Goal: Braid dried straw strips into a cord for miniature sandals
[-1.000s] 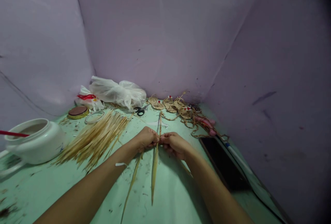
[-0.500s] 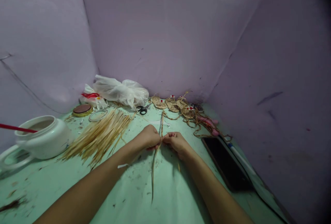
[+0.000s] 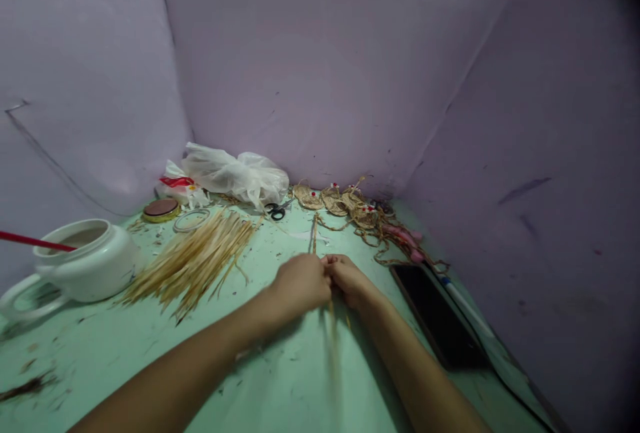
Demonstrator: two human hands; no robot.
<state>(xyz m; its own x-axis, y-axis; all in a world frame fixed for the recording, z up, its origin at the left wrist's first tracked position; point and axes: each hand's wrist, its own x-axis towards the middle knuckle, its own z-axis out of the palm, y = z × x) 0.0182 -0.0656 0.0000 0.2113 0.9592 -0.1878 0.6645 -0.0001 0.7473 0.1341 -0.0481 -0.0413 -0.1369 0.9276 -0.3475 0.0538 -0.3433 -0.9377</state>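
My left hand [image 3: 303, 281] and my right hand [image 3: 345, 276] meet at the middle of the green table, fingers closed on a thin braided cord [image 3: 315, 233] of dry plant fibre. The cord runs away from me, its far end lying near the coiled pieces. Loose strands [image 3: 332, 346] hang toward me below the hands, blurred by motion. The spot where the fingers pinch is mostly hidden behind my left hand. Left of my arms lies a fan of pale dry fibre strips [image 3: 195, 263].
Black-handled scissors [image 3: 276, 211] and a white plastic bag [image 3: 240, 176] lie at the back. Coiled fibre pieces with red beads [image 3: 334, 201] sit back right. A dark phone [image 3: 440, 316] is at right, a white pot [image 3: 93, 266] with a red stick at left, beside a round tin [image 3: 161, 210].
My left hand has moved right, across the cord and up against my right hand. The loose strands have swung to the right.
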